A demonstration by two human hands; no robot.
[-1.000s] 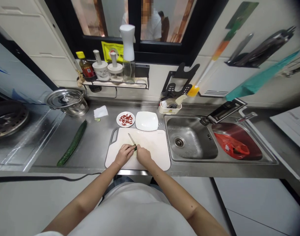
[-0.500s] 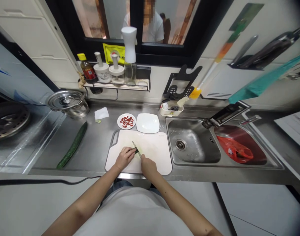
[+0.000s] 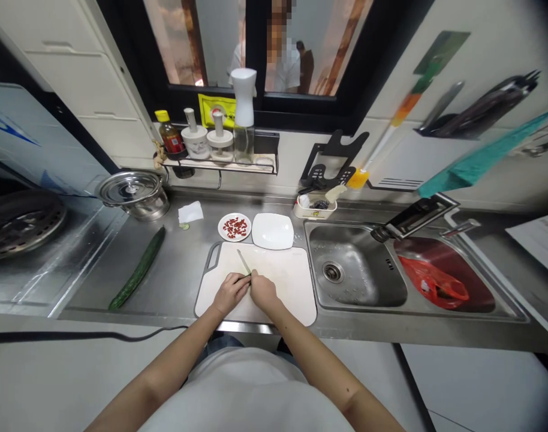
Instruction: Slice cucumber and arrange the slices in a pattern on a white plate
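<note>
On the white cutting board (image 3: 292, 279), my right hand (image 3: 264, 292) is closed round the handle of a knife (image 3: 244, 262). Its blade points away from me and slightly left. My left hand (image 3: 230, 293) is closed at the near end of the blade, fingers bent over a small dark green piece of cucumber, mostly hidden. Both hands are close together, almost touching. A whole cucumber (image 3: 139, 270) lies on the steel counter to the left. Behind the board are a small plate (image 3: 221, 228) of chopped red pieces and a bare white plate (image 3: 273, 231).
The sink (image 3: 359, 264) is right of the board, with a red plastic bag (image 3: 436, 285) in its second basin. Back left stand a lidded steel pot (image 3: 145, 204), a white tissue (image 3: 190, 212) and a cucumber slice (image 3: 184, 226). A seasoning rack (image 3: 220, 165) hangs behind.
My right hand has come in closer to my left hand, and the knife lies further forward across the board. The whole view has shifted slightly with my head.
</note>
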